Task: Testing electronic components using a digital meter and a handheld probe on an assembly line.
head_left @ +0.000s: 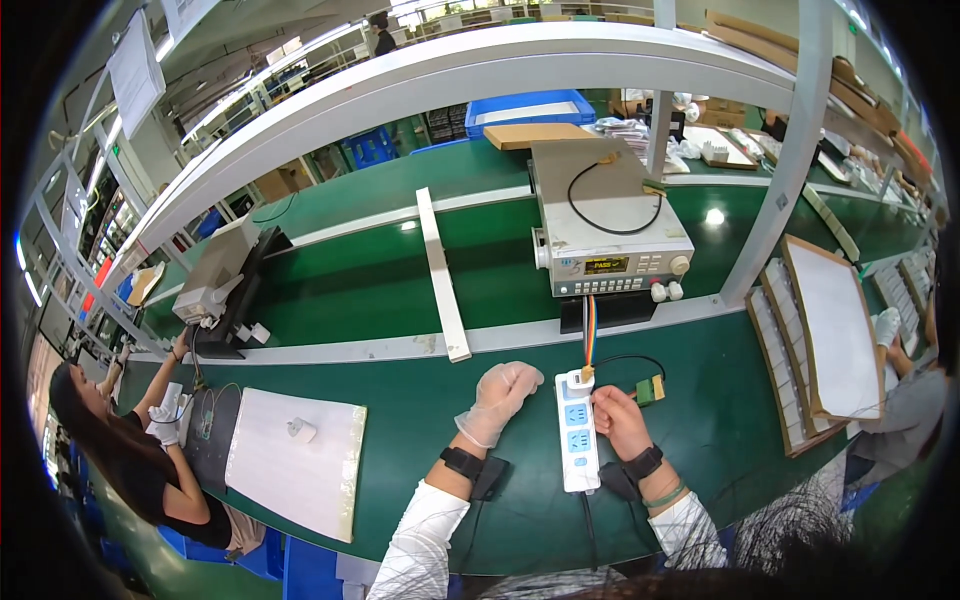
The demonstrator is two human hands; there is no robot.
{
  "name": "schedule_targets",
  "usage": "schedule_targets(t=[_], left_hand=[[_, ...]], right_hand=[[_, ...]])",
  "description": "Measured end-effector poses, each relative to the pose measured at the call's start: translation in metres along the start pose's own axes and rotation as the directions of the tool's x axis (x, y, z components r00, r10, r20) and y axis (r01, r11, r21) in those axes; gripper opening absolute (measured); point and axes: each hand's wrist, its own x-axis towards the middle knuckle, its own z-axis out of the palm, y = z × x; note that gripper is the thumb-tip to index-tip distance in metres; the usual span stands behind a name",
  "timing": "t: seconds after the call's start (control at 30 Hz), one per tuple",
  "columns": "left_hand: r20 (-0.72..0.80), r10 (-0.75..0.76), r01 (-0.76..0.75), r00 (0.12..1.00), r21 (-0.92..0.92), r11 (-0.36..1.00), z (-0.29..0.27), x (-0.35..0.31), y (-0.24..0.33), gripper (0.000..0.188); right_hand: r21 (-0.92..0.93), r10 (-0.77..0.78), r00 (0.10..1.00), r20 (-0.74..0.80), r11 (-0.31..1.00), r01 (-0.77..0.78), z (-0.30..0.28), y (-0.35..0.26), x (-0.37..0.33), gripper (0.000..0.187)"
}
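A white power strip (580, 462) with blue-marked sockets lies lengthwise on the green bench. In its far end sits a small white plug-in charger (579, 382), with a yellow connector (587, 373) on a rainbow ribbon cable at it. My gloved left hand (497, 400) is curled closed left of the strip, apart from it; the inside of the fist is hidden. Bare and closed, my right hand (622, 424) is at the strip's right edge, fingertips beside the charger; whatever they hold is hidden. A green connector (650, 390) with a black cable lies just beyond it.
The ribbon cable rises to a bench tester (618, 250) with a lit display. Stacked trays (825, 340) stand at right. A white bar (441, 275) spans the green belt. At left, a co-worker (140, 450) sits near a white sheet (295, 470) with a charger on it.
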Motion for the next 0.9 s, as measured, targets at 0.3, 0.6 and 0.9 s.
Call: schedule_targets(t=[0.3,0.6,0.9], left_hand=[[0.144,0.545,-0.548,0.826,0.431,0.717,0.0042,0.0034,0.0012,0.012],[0.174,0.560,-0.573,0.810,0.434,0.695,0.0052,0.0017,0.0075,0.013],[0.090,0.558,-0.539,0.825,0.421,0.730,0.0047,0.0033,0.0002,0.007]], right_hand=[[-0.047,-0.010,1.000,0.003,0.999,0.010,0.0015,0.0000,0.0005,0.014],[-0.054,-0.007,1.000,0.002,0.999,0.007,0.0000,0.0016,0.0008,0.015],[-0.114,-0.018,1.000,0.011,0.993,0.019,-0.0005,-0.0012,-0.0004,0.016]])
